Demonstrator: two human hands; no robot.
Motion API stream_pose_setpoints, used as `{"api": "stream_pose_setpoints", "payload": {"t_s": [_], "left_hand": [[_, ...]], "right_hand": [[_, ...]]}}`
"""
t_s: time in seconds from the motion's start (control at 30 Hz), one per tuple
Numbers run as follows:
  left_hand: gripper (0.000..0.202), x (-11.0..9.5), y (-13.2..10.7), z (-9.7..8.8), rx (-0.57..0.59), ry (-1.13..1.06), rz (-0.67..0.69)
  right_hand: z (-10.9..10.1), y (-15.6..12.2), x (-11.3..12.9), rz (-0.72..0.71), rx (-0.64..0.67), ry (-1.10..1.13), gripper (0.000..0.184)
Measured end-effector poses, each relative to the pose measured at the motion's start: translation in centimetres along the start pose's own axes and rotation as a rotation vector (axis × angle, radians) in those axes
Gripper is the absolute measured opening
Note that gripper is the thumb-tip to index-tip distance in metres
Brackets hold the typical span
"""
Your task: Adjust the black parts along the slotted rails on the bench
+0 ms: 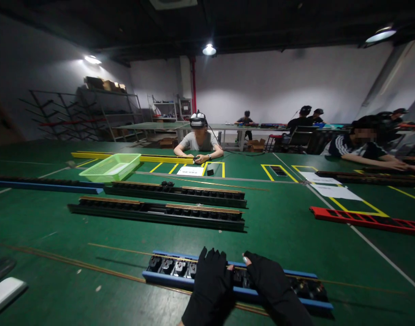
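Blue rail (243, 292) lies lengthwise on the near side of the desk (278, 226), slightly aslant, right in front of the wearer, likely so both hands reach it easily. Row of black modules (180, 268) sits between its side walls. Thin brass rod (126, 249) runs along the row and overhangs both ends, looks longer than the rail. Left hand (212, 280), gloved, lies palm down across the middle, fingers close together, probably steadying rail and rod; right hand (270, 280), also gloved, just beside it, fingertips at the far wall by the rod. Can't tell if either is pinching anything, undersides hidden. Loose brass rods (105, 270) lie along the rail's near side, passing by the left wrist, could get snagged. White object (5, 294) at the desk's left, near those rods. Beyond: two dark rails, lower one (159, 220) and upper one (180, 197), set parallel, apart from the work; then green basket (92, 177). Red rail (363, 222) toward the right edge. Co-worker (200, 141) at the far edge, well clear.
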State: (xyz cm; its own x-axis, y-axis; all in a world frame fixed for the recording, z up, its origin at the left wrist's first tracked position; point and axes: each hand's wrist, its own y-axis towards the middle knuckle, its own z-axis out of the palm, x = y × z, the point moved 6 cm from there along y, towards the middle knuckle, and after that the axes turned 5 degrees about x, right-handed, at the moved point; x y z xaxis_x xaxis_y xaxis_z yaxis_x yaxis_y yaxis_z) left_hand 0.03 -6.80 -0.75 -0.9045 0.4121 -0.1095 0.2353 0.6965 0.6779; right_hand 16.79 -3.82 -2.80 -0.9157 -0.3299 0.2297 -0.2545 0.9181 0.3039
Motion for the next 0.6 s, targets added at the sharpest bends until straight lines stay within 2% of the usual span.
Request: {"api": "stream_pose_setpoints", "payload": {"t_s": [0.07,0.13,0.3,0.43,0.5,0.6], "left_hand": [[0.012,-0.3,-0.5,-0.5,-0.033,0.011,0.039],[0.012,-0.5,-0.5,-0.4,0.011,0.008,0.04],[0.013,0.1,0.5,0.7,0.067,0.034,0.027],[0.013,1.4,2.1,2.3,0.072,0.094,0.027],[0.013,1.9,3.0,3.0,0.064,0.138,0.01],[0.014,2.5,4.0,4.0,0.081,0.194,-0.041]], "right_hand": [[-0.4,-0.6,0.5,-0.094,-0.055,0.015,0.045],[-0.7,-1.0,0.9,-0.119,-0.086,-0.042,0.044],[-0.1,-0.2,0.9,-0.014,-0.093,-0.164,0.044],[0.7,2.2,0.3,0.1,0.015,-0.142,0.042],[0.8,3.6,0.1,0.115,0.072,-0.111,0.041],[0.4,5.2,-0.2,0.119,0.087,-0.095,0.042]]}}
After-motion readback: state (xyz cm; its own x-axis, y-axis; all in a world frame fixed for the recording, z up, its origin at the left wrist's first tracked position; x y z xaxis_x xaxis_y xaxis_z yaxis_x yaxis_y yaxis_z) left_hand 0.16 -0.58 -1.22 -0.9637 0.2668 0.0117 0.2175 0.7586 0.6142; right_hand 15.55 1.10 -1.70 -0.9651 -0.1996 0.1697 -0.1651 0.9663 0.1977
